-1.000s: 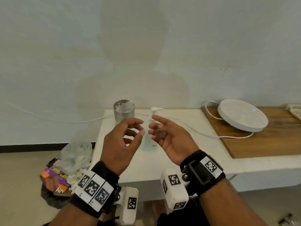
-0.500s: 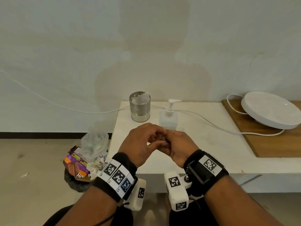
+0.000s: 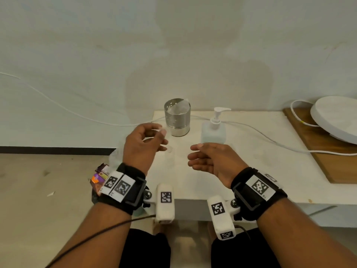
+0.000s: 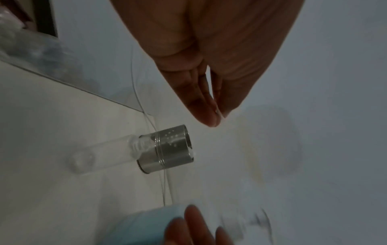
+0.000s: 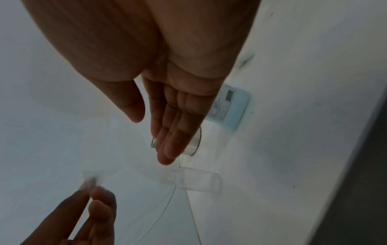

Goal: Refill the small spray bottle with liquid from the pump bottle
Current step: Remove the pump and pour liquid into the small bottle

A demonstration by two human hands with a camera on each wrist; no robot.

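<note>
The small clear spray bottle [image 3: 170, 158] stands uncapped on the white table [image 3: 251, 171] between my hands; it also shows in the left wrist view [image 4: 104, 152] and the right wrist view [image 5: 199, 180]. My left hand [image 3: 161, 133] hovers just left of it and pinches a small clear spray cap [image 5: 92, 179] between thumb and fingertips [image 4: 209, 116]. My right hand [image 3: 194, 153] hangs relaxed and empty to the bottle's right. Behind my right hand stands the pump bottle [image 3: 213, 132] with pale blue liquid and a white pump head.
A perforated metal cup [image 3: 177, 118] stands left of the pump bottle. A white cable [image 3: 270, 140] runs across the table to a round white device [image 3: 336, 120] on a wooden board [image 3: 332, 163]. A rubbish bag [image 3: 100, 178] sits on the floor past the table's left edge.
Half a second ago both hands were joined over the small bottle. They have since parted: the bottle stands free on the table, and my left hand has drawn left with the cap.
</note>
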